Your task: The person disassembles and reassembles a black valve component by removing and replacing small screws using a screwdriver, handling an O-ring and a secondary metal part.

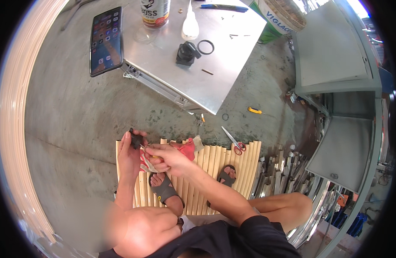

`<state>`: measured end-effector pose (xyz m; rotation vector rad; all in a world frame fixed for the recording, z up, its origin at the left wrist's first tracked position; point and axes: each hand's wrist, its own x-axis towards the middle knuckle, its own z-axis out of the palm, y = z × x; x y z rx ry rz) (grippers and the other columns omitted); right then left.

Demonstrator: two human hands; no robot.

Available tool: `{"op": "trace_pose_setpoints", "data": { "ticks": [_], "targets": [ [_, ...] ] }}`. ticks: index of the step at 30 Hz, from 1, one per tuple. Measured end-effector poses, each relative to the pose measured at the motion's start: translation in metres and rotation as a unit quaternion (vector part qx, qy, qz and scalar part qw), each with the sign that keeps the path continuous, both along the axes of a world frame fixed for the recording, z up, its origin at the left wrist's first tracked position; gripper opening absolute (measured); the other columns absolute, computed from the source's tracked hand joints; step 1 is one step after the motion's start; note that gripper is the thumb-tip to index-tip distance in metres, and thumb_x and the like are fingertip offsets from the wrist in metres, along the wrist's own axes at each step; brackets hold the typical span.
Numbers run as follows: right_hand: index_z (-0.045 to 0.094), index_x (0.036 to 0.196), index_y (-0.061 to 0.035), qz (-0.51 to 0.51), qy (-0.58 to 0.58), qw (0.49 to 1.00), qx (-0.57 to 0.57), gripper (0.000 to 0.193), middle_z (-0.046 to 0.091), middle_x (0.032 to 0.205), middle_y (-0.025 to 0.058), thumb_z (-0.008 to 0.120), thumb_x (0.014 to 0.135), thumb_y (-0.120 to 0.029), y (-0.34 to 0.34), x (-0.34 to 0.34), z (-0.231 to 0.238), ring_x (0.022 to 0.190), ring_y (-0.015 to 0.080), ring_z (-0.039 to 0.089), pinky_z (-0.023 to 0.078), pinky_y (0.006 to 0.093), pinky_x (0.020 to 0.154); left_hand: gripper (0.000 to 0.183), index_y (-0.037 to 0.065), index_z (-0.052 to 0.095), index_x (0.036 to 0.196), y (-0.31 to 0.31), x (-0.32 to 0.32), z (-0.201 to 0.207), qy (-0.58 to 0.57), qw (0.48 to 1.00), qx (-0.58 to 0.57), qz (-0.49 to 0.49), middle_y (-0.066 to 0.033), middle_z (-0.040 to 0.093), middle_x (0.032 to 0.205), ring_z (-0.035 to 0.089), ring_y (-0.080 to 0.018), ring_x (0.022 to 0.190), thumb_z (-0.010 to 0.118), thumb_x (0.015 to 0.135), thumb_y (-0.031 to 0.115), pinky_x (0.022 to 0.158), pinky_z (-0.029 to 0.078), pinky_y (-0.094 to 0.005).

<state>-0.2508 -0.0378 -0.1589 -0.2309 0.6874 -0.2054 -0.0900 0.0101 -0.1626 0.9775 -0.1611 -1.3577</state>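
Note:
My left hand (128, 152) is closed around a small black part (137, 140), held up in front of my knees. Beside it, my right hand (171, 158) is pinched on a slim tool with a yellow handle (155, 159). The tool points at the black part; its tip is too small to make out. Under my hands lies a red and white cloth (186, 149), on a mat of cream-coloured slats (211, 157). A similar black piece (187, 53) stands on the silver metal case (163, 64), next to a black ring (205, 47).
On the case are a phone (106, 41) overhanging the left edge, a can (155, 13), a white squeeze bottle (190, 26) and a pen (224, 7). Scissors (236, 142) and a yellow screwdriver (255, 110) lie ahead. Metal profiles (277, 172) and a grey cabinet (335, 81) stand right.

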Motion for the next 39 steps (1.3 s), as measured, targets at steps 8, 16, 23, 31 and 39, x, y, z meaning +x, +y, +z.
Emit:
{"op": "trace_pose_setpoints", "data": {
  "ticks": [8,16,23,31,39],
  "targets": [
    [0.057,0.092,-0.0042,-0.009,0.347,0.642,-0.684,0.018,0.061,0.068,0.0108,0.06,0.101,-0.02,0.027,0.017,-0.004,0.055,0.0327,0.06,0.045,0.0433,0.049,0.027,0.003,0.065,0.109,-0.002,-0.009,-0.003,-0.082,0.996,0.008,0.024,-0.0127,0.07,0.104,0.062,-0.0186,0.084,0.053,0.108,0.027,0.08,0.05,-0.0331],
    [0.056,0.097,-0.0033,-0.005,0.109,0.949,-0.295,0.023,0.06,0.066,0.0043,0.059,0.104,-0.025,0.004,-0.001,-0.007,0.045,0.0198,0.054,0.04,0.0356,0.042,0.027,0.003,0.065,0.108,-0.005,-0.014,0.007,-0.074,0.997,-0.006,0.017,-0.0127,0.07,0.104,0.062,-0.0175,0.084,0.052,0.108,0.026,0.079,0.049,-0.0318],
    [0.056,0.101,-0.005,0.049,0.338,0.633,-0.695,0.015,0.066,0.074,0.0197,0.062,0.095,-0.018,0.022,0.011,0.009,0.069,0.041,0.067,0.051,0.05,0.055,0.029,0.003,0.065,0.11,-0.003,-0.022,0.003,-0.097,0.993,0.039,0.057,-0.0123,0.071,0.105,0.062,-0.015,0.086,0.052,0.108,0.029,0.08,0.049,-0.031],
    [0.062,0.094,0.0021,-0.008,0.223,0.834,-0.505,0.019,0.057,0.066,0.0064,0.06,0.103,-0.015,0.012,-0.004,0.04,0.054,0.015,0.053,0.042,0.0323,0.052,0.031,0.004,0.063,0.108,-0.003,-0.029,0.027,-0.079,0.997,-0.01,0.02,-0.0113,0.07,0.1,0.062,-0.0147,0.09,0.048,0.109,0.031,0.084,0.048,-0.0302],
    [0.06,0.092,-0.0029,0.002,0.076,0.974,-0.211,0.025,0.045,0.065,-0.0063,0.056,0.106,-0.023,0.003,-0.014,0.064,0.051,0.0018,0.034,0.026,0.0226,0.044,0.032,0.001,0.061,0.112,0.006,-0.028,0.036,-0.025,0.996,-0.08,0.006,-0.014,0.067,0.102,0.064,-0.0225,0.1,0.045,0.11,0.028,0.094,0.049,-0.0377]
  ]
}}
